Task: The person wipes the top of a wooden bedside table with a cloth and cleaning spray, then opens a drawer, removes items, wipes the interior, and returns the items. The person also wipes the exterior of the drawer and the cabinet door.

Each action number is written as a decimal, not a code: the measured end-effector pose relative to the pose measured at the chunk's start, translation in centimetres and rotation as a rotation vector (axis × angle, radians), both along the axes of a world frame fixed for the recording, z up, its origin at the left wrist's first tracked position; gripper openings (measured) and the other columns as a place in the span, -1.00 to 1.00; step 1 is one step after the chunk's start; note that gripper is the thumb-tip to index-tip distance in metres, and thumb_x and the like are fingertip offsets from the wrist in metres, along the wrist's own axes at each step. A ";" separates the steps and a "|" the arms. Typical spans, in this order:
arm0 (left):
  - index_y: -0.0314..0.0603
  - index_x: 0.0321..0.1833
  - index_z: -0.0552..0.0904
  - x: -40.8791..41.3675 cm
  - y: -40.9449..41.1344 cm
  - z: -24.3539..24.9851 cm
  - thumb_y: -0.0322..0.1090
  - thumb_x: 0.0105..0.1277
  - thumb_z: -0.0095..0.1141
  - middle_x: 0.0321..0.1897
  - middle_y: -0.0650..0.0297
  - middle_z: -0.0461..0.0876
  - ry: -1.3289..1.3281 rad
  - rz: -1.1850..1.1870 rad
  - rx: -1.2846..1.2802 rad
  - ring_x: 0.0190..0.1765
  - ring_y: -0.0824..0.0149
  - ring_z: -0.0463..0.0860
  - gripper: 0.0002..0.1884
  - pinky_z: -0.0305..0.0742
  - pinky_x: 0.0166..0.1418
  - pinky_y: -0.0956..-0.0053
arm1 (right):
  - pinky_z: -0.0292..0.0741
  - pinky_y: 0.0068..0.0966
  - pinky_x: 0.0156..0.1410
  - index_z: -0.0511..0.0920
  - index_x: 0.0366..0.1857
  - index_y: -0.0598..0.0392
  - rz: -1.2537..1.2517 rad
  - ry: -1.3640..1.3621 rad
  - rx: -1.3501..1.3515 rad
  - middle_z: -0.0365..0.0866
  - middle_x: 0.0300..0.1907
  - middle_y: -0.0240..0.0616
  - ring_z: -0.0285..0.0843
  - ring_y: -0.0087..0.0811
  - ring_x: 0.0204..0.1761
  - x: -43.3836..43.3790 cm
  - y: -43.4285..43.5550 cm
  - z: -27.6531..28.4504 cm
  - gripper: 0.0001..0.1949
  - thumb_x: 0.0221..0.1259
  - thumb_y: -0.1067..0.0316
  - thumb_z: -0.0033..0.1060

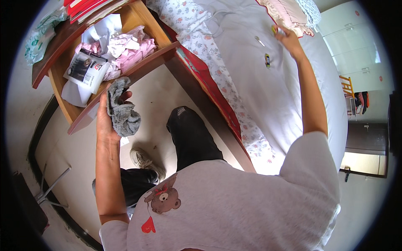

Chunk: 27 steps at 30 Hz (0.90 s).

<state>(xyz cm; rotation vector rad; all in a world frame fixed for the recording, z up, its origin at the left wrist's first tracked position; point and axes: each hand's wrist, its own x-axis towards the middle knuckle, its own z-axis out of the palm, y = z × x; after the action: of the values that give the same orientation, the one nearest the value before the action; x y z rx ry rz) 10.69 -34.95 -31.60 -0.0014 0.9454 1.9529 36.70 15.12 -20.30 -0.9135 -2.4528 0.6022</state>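
My left hand holds a crumpled grey cloth just in front of an open wooden drawer. Crumpled pink paper, white paper and a printed plastic packet lie in the drawer. Over the bed's far part, my right hand is closed around a small yellow-green and silver item, perhaps a battery; the fingers partly hide it. On the grey-white bed sheet lie a small metal spoon-like item and a yellow-green and black battery.
Red books or folders and a plastic bag sit on the furniture above the drawer. The wooden bed rail runs beside my knee. A pink frilled pillow lies at the bed's far end. Metal stand legs are at lower left.
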 end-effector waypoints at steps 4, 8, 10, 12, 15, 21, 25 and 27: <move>-0.03 0.21 0.44 0.4 0.2 0.4 0.07 0.41 -0.18 -0.20 0.07 0.62 -0.002 0.038 -0.001 -0.41 0.29 0.60 -0.54 0.57 -0.44 0.43 | 0.46 -0.48 -0.20 0.59 -0.10 0.05 -0.172 -0.116 -0.076 0.63 -0.41 -0.32 0.54 -0.49 -0.38 4.1 -5.2 -2.7 -0.70 0.03 0.32 0.19; -0.08 0.20 0.45 0.3 0.2 0.6 0.08 0.41 -0.18 -0.19 0.07 0.62 0.008 0.064 -0.043 -0.43 0.33 0.58 -0.51 0.55 -0.46 0.44 | 0.50 -0.32 -0.16 0.56 -0.11 0.05 -0.185 -0.264 0.234 0.65 -0.33 -0.10 0.62 -0.18 -0.28 1.7 -10.1 -4.5 -0.69 0.02 0.27 0.21; -0.19 0.19 0.46 0.7 0.5 1.0 0.11 0.40 -0.20 -0.17 0.07 0.63 0.039 0.103 -0.107 -0.49 0.40 0.53 -0.46 0.51 -0.51 0.50 | 0.51 -0.24 -0.14 0.55 -0.10 0.05 -0.135 -0.321 0.355 0.65 -0.27 -0.06 0.60 -0.06 -0.23 0.9 -10.6 -4.3 -0.67 0.01 0.25 0.21; -0.08 0.21 0.44 0.4 0.1 0.3 0.09 0.40 -0.18 -0.18 0.07 0.63 0.016 0.059 -0.031 -0.42 0.32 0.59 -0.51 0.56 -0.44 0.42 | 0.51 -0.24 -0.13 0.55 -0.10 0.04 -0.146 -0.283 0.340 0.64 -0.24 -0.09 0.61 -0.08 -0.22 0.7 -9.6 -3.8 -0.68 0.01 0.26 0.21; -0.01 0.25 0.40 0.5 0.1 0.2 0.08 0.40 -0.17 -0.18 0.07 0.63 0.006 0.042 0.009 -0.39 0.26 0.62 -0.52 0.58 -0.40 0.36 | 0.51 -0.22 -0.12 0.56 -0.09 0.01 -0.195 -0.199 0.382 0.64 -0.18 -0.14 0.60 -0.08 -0.19 0.1 -8.2 -2.6 -0.69 0.02 0.30 0.18; 0.00 0.26 0.39 0.6 0.4 0.6 0.08 0.38 -0.13 -0.18 0.06 0.63 0.044 0.053 -0.012 -0.38 0.26 0.62 -0.51 0.58 -0.38 0.37 | 0.51 -0.20 -0.08 0.56 -0.07 -0.04 -0.108 -0.293 0.406 0.63 -0.15 -0.11 0.59 -0.07 -0.14 -2.4 -6.5 -3.8 -0.69 0.04 0.32 0.14; 0.04 0.23 0.42 0.7 0.1 0.5 0.07 0.38 -0.09 -0.18 0.09 0.63 0.035 0.041 0.027 -0.36 0.28 0.63 -0.54 0.58 -0.38 0.38 | 0.51 -0.19 -0.05 0.52 -0.06 -0.05 -0.119 -0.436 0.473 0.62 -0.14 -0.12 0.60 -0.07 -0.14 -3.8 -6.0 -4.5 -0.68 0.02 0.32 0.17; 0.04 0.22 0.42 1.0 0.0 0.7 0.06 0.39 -0.09 -0.19 0.10 0.64 0.020 0.085 0.024 -0.37 0.30 0.63 -0.56 0.59 -0.37 0.38 | 0.51 -0.19 -0.05 0.51 -0.07 -0.04 -0.126 -0.441 0.485 0.62 -0.14 -0.12 0.60 -0.07 -0.13 -4.2 -5.9 -4.3 -0.66 -0.02 0.33 0.19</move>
<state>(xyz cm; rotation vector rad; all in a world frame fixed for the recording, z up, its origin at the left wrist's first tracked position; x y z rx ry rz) 11.74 -34.92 -30.90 -0.0081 0.9490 2.0453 32.48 9.23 -24.60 -1.0606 -2.7018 -0.2668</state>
